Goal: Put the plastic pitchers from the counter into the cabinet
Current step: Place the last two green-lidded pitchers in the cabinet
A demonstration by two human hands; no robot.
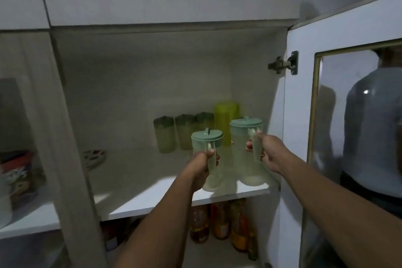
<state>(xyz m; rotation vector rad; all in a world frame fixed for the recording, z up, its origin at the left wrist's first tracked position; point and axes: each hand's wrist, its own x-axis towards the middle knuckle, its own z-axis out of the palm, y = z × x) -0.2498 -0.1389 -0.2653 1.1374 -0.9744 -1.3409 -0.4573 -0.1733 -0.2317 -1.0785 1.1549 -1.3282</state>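
Note:
Two pale green plastic pitchers with darker green lids are at the front of the cabinet shelf (152, 200). My left hand (199, 166) grips the handle of the smaller pitcher (208, 148), whose base is at the shelf's front edge. To its right, my right hand (268, 152) holds the handle of the taller pitcher (245, 146), which rests on the shelf by the right wall. Both stand upright.
Behind the pitchers stand three green tumblers (183, 131) and a yellow-green container (226, 117). A patterned dish (94, 156) lies at the left. Bottles (219, 222) fill the shelf below. The glass cabinet door (348, 128) is swung open at the right, and stacked items (15, 172) sit behind the left door.

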